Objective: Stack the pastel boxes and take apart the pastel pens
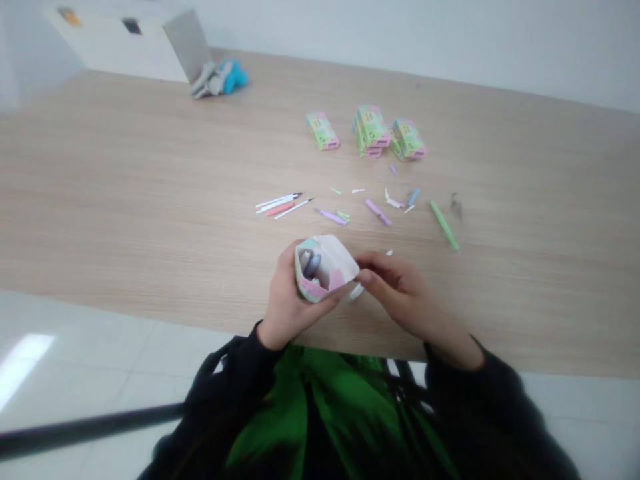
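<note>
My left hand (293,293) is wrapped round a small open carton (336,257) with white inside and pastel pink and green outside. Its mouth faces up toward me. Inside stand a few rounded items (313,265), grey-blue and whitish; their kind is too blurred to tell. My right hand (397,287) is at the carton's right corner, thumb and forefinger closed together on the edge of its flap. Under that hand, a small white piece (357,291) lies on the table, partly hidden.
Several pastel boxes (373,127) stand behind. Thin white brushes (285,200), a purple pen-like stick (379,212), a green stick (444,225) and small scraps (393,202) lie on the wooden table (150,200). Grey and blue cloth (220,78) lies by a white box (135,40).
</note>
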`<move>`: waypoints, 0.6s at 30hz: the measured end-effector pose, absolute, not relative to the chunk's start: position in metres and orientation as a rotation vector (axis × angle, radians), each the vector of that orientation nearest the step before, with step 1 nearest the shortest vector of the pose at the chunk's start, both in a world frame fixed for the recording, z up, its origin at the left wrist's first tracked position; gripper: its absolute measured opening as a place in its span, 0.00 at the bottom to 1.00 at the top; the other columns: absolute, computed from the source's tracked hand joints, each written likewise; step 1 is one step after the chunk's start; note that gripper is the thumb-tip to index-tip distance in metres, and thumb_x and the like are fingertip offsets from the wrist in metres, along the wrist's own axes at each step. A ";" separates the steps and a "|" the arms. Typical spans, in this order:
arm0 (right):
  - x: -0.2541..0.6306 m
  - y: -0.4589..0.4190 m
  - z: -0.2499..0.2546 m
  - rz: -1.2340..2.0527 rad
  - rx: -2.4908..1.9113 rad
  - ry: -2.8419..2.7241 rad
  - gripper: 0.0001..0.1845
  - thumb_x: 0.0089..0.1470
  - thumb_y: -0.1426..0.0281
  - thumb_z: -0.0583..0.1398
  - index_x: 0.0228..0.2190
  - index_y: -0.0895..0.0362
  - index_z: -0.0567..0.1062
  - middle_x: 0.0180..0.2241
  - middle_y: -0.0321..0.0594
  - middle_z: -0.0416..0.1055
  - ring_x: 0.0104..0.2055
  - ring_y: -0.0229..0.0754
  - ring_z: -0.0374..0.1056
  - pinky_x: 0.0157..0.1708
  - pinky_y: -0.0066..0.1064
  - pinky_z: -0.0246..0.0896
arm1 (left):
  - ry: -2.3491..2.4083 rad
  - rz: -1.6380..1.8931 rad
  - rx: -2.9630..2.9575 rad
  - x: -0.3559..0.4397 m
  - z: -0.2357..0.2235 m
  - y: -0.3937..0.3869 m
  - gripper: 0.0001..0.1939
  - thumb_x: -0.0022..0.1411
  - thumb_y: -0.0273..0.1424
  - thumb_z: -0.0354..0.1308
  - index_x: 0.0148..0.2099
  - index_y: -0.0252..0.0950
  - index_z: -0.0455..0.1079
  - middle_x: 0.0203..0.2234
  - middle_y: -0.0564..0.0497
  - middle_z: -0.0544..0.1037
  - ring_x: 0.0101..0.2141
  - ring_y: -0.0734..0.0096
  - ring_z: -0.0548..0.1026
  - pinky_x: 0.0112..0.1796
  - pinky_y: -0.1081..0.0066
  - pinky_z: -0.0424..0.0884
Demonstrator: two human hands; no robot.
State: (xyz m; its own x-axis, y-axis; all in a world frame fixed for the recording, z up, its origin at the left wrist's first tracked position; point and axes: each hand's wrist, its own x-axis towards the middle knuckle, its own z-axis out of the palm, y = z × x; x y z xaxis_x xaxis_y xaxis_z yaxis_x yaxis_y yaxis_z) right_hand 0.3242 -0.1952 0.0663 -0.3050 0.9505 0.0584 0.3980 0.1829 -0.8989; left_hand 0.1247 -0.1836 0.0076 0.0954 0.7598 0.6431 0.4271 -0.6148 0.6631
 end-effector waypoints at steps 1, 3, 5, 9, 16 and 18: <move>0.316 -0.199 0.070 1.136 -1.170 -1.793 0.19 0.64 0.57 0.56 0.46 0.58 0.76 0.40 0.43 0.76 0.39 0.41 0.71 0.40 0.34 0.66 | 1.172 1.528 2.075 0.126 0.008 -0.184 0.40 0.54 0.43 0.69 0.63 0.39 0.56 0.49 0.43 0.71 0.46 0.57 0.76 0.44 0.60 0.76; 0.301 -0.202 0.074 1.148 -1.046 -1.729 0.20 0.64 0.59 0.56 0.53 0.55 0.73 0.49 0.44 0.75 0.48 0.44 0.71 0.49 0.37 0.67 | 1.190 1.557 2.081 0.128 0.009 -0.184 0.41 0.55 0.43 0.68 0.64 0.39 0.55 0.51 0.41 0.71 0.49 0.56 0.75 0.46 0.59 0.75; 0.289 -0.204 0.074 1.069 -1.040 -1.618 0.22 0.65 0.60 0.56 0.57 0.54 0.70 0.53 0.45 0.73 0.53 0.45 0.70 0.53 0.38 0.67 | 1.234 1.565 2.100 0.128 0.011 -0.184 0.41 0.56 0.42 0.68 0.65 0.39 0.54 0.52 0.41 0.71 0.50 0.55 0.75 0.47 0.59 0.75; 0.272 -0.211 0.074 0.826 -1.122 -1.550 0.23 0.67 0.66 0.52 0.61 0.53 0.66 0.59 0.45 0.69 0.61 0.46 0.65 0.60 0.41 0.63 | 1.270 1.455 2.204 0.129 0.018 -0.186 0.39 0.57 0.41 0.66 0.66 0.39 0.56 0.45 0.44 0.74 0.43 0.60 0.76 0.42 0.63 0.75; 0.270 -0.213 0.077 0.743 -1.026 -1.787 0.25 0.66 0.69 0.51 0.63 0.53 0.65 0.65 0.45 0.62 0.67 0.45 0.57 0.67 0.45 0.53 | 1.364 1.398 2.261 0.130 0.023 -0.191 0.32 0.62 0.41 0.61 0.65 0.37 0.59 0.39 0.46 0.73 0.37 0.63 0.75 0.35 0.67 0.73; 0.273 -0.211 0.075 0.755 -1.051 -1.749 0.24 0.66 0.68 0.52 0.62 0.52 0.67 0.63 0.44 0.66 0.65 0.45 0.60 0.66 0.45 0.56 | 1.383 1.392 2.274 0.130 0.022 -0.191 0.32 0.61 0.40 0.61 0.64 0.36 0.60 0.40 0.45 0.74 0.38 0.62 0.75 0.36 0.66 0.73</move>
State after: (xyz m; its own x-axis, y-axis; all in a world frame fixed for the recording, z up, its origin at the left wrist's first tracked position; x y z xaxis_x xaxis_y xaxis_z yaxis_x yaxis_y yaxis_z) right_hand 0.2732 -0.2114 0.0752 -0.2028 0.8946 0.3983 0.3234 0.4451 -0.8350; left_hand 0.1304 -0.1914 0.0223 0.1502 0.7576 0.6352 0.6304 -0.5684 0.5288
